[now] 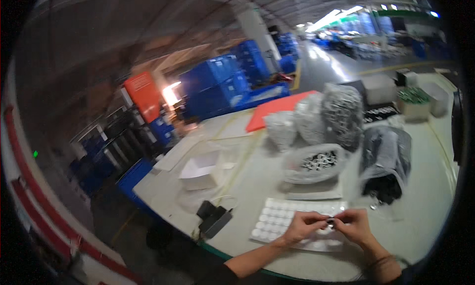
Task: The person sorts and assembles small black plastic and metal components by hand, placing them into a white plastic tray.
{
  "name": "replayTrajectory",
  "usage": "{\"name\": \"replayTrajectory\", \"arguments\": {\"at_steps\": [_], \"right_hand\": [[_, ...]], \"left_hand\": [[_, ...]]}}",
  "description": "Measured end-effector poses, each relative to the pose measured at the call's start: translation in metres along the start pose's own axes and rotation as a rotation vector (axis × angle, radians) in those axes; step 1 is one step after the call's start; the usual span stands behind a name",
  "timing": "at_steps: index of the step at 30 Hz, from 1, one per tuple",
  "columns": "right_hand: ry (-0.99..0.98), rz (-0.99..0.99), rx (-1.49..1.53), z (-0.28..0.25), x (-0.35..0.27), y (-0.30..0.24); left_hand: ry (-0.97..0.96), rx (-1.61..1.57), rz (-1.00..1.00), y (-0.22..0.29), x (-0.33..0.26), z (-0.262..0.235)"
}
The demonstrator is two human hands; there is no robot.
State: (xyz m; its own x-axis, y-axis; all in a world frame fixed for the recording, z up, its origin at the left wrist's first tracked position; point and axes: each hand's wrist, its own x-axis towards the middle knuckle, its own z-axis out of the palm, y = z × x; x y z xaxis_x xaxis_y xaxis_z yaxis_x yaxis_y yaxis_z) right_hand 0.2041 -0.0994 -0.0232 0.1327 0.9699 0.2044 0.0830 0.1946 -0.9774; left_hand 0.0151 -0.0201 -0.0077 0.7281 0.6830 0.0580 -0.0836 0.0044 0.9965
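Observation:
Both my hands meet over a sheet of white round pieces set in rows near the front of the table. Between my fingertips is a small dark, shiny part, too blurred to name. My left hand pinches it from the left, thumb and forefinger together. My right hand pinches it from the other side. Just beyond them, an open clear bag holds small silvery ring-like parts. To its right lies an open plastic bag with black pieces at its mouth.
Several filled clear bags stand behind, beside an orange-red sheet. At left are a white open box and a black device by the table edge. A box of green parts sits far right. Blue crates stand beyond.

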Motion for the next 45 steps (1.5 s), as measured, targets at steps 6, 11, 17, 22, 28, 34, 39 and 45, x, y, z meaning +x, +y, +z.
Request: {"name": "replayTrajectory", "arguments": {"at_steps": [6,11,17,22,28,34,39,45], "right_hand": [[0.006,-0.047,-0.075,0.019,0.004,-0.016],[0.130,0.043,-0.146,0.036,0.011,-0.012],[0.187,0.022,0.244,0.042,0.013,-0.003],[0.042,0.117,0.181,0.020,0.014,-0.010],[-0.186,0.019,-0.068,0.009,0.020,-0.011],[0.064,-0.020,0.099,0.029,0.013,0.002],[0.086,-0.058,0.023,0.023,0.017,-0.003],[-0.181,-0.093,-0.349,0.007,0.027,-0.006]], "left_hand": [[0.059,0.216,0.089,-0.005,-0.008,-0.004],[0.192,0.051,-0.015,-0.009,-0.001,-0.011],[0.232,-0.007,0.037,0.003,0.001,-0.005],[0.047,0.058,0.040,0.010,0.000,-0.010],[0.052,0.568,0.143,0.016,-0.004,-0.003],[0.248,0.066,0.077,0.007,-0.001,0.006],[0.211,0.125,0.029,0.009,-0.002,-0.001],[0.015,0.485,-0.003,0.012,0.003,-0.008]]}}
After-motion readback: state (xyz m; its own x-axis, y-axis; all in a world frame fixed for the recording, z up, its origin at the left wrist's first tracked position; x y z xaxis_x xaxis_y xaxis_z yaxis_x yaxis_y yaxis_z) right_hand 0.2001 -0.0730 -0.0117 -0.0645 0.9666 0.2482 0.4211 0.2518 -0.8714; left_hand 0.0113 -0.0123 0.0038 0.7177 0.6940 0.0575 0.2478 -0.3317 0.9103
